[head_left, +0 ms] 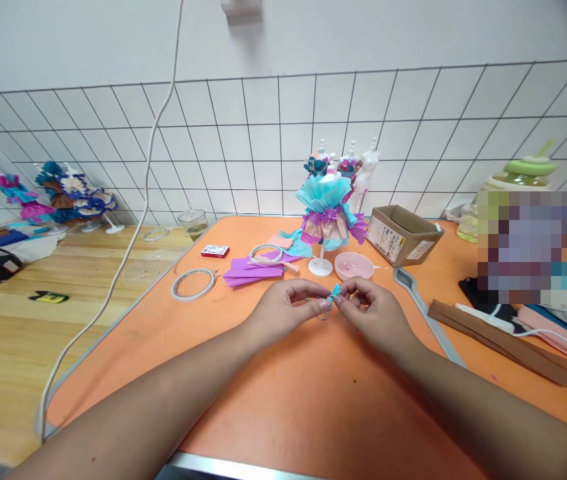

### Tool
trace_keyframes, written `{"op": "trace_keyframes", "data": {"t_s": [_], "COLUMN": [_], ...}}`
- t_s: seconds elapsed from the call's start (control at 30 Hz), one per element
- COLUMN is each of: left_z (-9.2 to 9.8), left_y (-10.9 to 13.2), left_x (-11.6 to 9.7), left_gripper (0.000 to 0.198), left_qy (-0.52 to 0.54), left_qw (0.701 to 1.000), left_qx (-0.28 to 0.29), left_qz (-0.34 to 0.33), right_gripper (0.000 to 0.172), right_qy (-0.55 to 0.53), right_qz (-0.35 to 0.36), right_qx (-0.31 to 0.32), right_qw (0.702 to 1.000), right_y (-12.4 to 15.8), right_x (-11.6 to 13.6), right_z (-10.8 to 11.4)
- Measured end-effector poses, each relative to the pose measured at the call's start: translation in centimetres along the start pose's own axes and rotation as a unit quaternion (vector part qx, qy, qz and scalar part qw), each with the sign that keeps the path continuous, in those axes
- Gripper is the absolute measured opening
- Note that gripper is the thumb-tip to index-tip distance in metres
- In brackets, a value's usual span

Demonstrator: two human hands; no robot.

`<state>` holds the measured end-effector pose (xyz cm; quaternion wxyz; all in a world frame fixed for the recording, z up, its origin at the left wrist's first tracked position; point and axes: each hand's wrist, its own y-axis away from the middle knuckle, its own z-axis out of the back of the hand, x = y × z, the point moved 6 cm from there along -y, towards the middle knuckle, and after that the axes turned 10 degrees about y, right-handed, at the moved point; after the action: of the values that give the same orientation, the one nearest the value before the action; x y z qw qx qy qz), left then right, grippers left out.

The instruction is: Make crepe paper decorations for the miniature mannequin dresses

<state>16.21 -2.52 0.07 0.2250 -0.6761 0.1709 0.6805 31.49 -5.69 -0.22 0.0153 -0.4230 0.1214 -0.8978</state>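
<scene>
Over the orange table, my left hand (288,310) pinches a small crumpled piece of turquoise crepe paper (334,293) between thumb and fingers. My right hand (376,317) grips the same piece from the other side, fingertips closed on it. Just below the fingertips shows a thin, pale ring-like loop (322,316); the fingers partly hide it, and what it is made of I cannot tell. Behind my hands a mannequin stand (320,267) holds up a small dress (328,213) of turquoise, purple and pale pink paper.
Purple paper (250,270), a tape roll (193,285) and a red-and-white box (215,251) lie left. A pink bowl (353,267) and a cardboard box (403,237) stand behind; brown paper strips (503,343) lie right. A white cable (146,180) hangs at left.
</scene>
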Motion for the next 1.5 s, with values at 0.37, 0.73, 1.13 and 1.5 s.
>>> {"op": "trace_keyframes", "data": {"t_s": [0.37, 0.73, 1.13, 1.5], "left_z": [-0.1, 0.1, 0.8, 0.8], "left_y": [0.0, 0.2, -0.4, -0.2], "left_x": [1.8, 1.6, 1.5, 1.5], "left_gripper": [0.028, 0.026, 0.047, 0.023], "left_qy": [0.111, 0.059, 0.036, 0.055], "left_qw": [0.988, 0.988, 0.995, 0.996], "left_qx": [0.042, 0.038, -0.012, -0.013], "left_qz": [0.103, 0.138, 0.090, 0.067], "right_gripper": [0.021, 0.024, 0.024, 0.030], "right_qy": [-0.005, -0.111, -0.122, -0.174], "right_qz": [0.060, 0.033, -0.027, -0.060], "right_qx": [0.027, 0.086, 0.111, 0.130], "right_qw": [0.998, 0.990, 0.986, 0.974], "right_y": [0.2, -0.1, -0.4, 0.1], "right_x": [0.3, -0.3, -1.1, -0.6], "right_z": [-0.1, -0.2, -1.4, -2.0]}}
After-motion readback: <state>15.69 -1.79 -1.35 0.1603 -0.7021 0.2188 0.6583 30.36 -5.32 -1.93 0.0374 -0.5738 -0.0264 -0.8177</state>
